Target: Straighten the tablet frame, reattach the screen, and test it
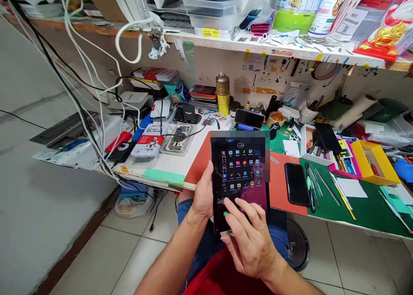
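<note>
A black tablet [238,170] stands tilted above my lap, its screen lit with rows of app icons; the top and right edges are blurred out. My left hand [204,196] grips its left edge, thumb along the frame and the other fingers hidden behind. Over the lower part of the screen, my right hand [250,237] has its fingers stretched and slightly apart, fingertips at the glass. Whether they press on it I cannot tell. The right thumb lies near the bottom edge. Behind the tablet is an orange mat [201,161] on the workbench.
Right of the tablet lie a black phone [297,184], several tweezers and thin tools [325,187], and a yellow box [374,161]. A spray can [222,93] stands at the back. Cables [87,97] hang at left. A loaded shelf [258,45] spans above.
</note>
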{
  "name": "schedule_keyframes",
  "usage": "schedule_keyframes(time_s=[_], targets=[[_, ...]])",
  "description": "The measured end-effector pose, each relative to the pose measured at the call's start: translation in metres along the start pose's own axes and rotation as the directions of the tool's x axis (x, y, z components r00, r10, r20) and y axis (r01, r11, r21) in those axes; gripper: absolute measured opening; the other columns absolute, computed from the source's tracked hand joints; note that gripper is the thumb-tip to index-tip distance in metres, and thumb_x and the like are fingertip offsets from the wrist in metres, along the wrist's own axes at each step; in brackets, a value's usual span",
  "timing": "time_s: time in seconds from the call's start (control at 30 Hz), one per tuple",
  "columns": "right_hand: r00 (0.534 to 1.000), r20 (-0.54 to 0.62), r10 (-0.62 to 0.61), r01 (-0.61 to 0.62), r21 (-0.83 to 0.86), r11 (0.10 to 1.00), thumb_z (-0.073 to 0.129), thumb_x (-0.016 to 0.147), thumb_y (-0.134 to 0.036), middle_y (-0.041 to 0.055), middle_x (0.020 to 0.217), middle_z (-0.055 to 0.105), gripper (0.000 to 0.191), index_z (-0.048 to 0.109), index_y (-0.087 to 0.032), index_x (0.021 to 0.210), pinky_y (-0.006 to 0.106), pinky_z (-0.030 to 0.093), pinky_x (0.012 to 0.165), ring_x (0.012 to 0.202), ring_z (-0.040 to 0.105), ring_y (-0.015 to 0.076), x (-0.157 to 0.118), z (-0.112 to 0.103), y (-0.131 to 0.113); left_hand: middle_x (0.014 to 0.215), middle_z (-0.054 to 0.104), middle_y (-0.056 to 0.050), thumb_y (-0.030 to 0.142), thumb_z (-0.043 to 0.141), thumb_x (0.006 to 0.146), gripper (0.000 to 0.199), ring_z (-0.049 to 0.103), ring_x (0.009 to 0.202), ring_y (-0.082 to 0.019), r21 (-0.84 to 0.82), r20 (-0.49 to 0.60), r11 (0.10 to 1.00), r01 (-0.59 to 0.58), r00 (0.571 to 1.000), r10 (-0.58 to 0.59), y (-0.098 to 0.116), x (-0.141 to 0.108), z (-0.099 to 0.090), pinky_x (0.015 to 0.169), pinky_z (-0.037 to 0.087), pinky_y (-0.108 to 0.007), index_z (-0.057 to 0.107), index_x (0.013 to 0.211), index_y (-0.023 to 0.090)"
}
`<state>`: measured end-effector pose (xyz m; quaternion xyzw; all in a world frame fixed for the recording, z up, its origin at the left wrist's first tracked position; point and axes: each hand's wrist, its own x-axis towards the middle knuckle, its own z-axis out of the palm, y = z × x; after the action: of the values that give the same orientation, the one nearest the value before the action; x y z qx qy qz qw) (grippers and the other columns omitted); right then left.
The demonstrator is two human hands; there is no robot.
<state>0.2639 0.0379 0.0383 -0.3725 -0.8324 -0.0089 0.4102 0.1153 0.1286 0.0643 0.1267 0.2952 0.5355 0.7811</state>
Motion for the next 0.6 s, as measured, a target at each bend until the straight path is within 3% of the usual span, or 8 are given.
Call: schedule_keyframes(time_s=[0.1, 0.2, 0.33, 0.43, 0.5, 0.6], targets=[[0.989, -0.145, 0.024, -0.017, 0.049, 0.999, 0.058, 0.101, -0.005, 0.0217, 0.128, 0.079, 0.025, 0.068, -0.008, 0.123, 0.046, 0.058, 0.098, 0.121, 0.071, 0.0294, -0.006, -0.006, 0.006, 0.129, 0.081, -0.012, 0.056, 0.044, 0.110, 0.058, 0.069, 0.135, -0.035, -0.023, 0.025, 1.000, 0.015, 1.000, -0.014, 0.000, -0.001, 0.000, 0.121, 0.049, -0.054, 0.071, 0.143, 0.016], [0.952, -0.292, 0.091, -0.093, 0.008, 0.996, 0.065, 0.096, 0.005, 0.0132, 0.100, 0.080, 0.030, 0.069, -0.011, 0.121, 0.035, 0.063, 0.083, 0.093, 0.076, 0.0214, -0.009, -0.014, 0.013, 0.129, 0.082, -0.012, 0.057, 0.042, 0.110, 0.060, 0.068, 0.136, -0.037, -0.041, 0.067, 0.998, 0.048, 0.997, -0.046, 0.000, -0.002, 0.000, 0.120, 0.049, -0.056, 0.073, 0.140, 0.016], [0.968, -0.223, 0.114, -0.122, -0.020, 0.992, 0.062, 0.105, -0.010, 0.0031, 0.075, 0.073, 0.011, 0.069, -0.015, 0.111, 0.031, 0.053, 0.059, 0.059, 0.063, 0.0162, 0.002, -0.025, 0.021, 0.134, 0.079, -0.013, 0.060, 0.043, 0.109, 0.062, 0.066, 0.138, -0.039, -0.049, 0.119, 0.997, 0.065, 0.991, -0.059, -0.001, -0.003, 0.000, 0.120, 0.049, -0.058, 0.070, 0.144, 0.017], [0.991, -0.126, 0.047, -0.046, 0.012, 0.999, 0.048, 0.110, -0.017, 0.0121, 0.087, 0.078, 0.021, 0.068, -0.010, 0.115, 0.038, 0.057, 0.067, 0.074, 0.068, 0.0231, 0.018, -0.029, 0.027, 0.139, 0.077, -0.014, 0.061, 0.045, 0.108, 0.063, 0.065, 0.139, -0.039, -0.055, 0.148, 0.995, 0.078, 0.987, -0.069, -0.002, -0.005, 0.000, 0.121, 0.048, -0.058, 0.068, 0.147, 0.017], [0.997, -0.077, 0.011, -0.012, -0.010, 1.000, 0.049, 0.108, -0.018, 0.0205, 0.114, 0.080, 0.024, 0.067, -0.007, 0.119, 0.045, 0.059, 0.087, 0.102, 0.070, 0.0309, 0.029, -0.028, 0.029, 0.139, 0.077, -0.014, 0.060, 0.047, 0.108, 0.062, 0.066, 0.139, -0.039, -0.050, 0.129, 0.996, 0.073, 0.989, -0.066, -0.003, -0.007, -0.002, 0.122, 0.047, -0.057, 0.067, 0.149, 0.017], [1.000, -0.013, 0.012, -0.012, -0.057, 0.998, 0.051, 0.108, -0.023, 0.0221, 0.144, 0.071, 0.026, 0.067, -0.008, 0.123, 0.051, 0.053, 0.104, 0.128, 0.061, 0.0364, 0.040, -0.024, 0.030, 0.140, 0.077, -0.013, 0.056, 0.054, 0.107, 0.060, 0.066, 0.138, -0.037, -0.023, 0.062, 0.999, 0.030, 0.998, -0.028, -0.004, -0.009, -0.006, 0.123, 0.047, -0.054, 0.066, 0.150, 0.017]])
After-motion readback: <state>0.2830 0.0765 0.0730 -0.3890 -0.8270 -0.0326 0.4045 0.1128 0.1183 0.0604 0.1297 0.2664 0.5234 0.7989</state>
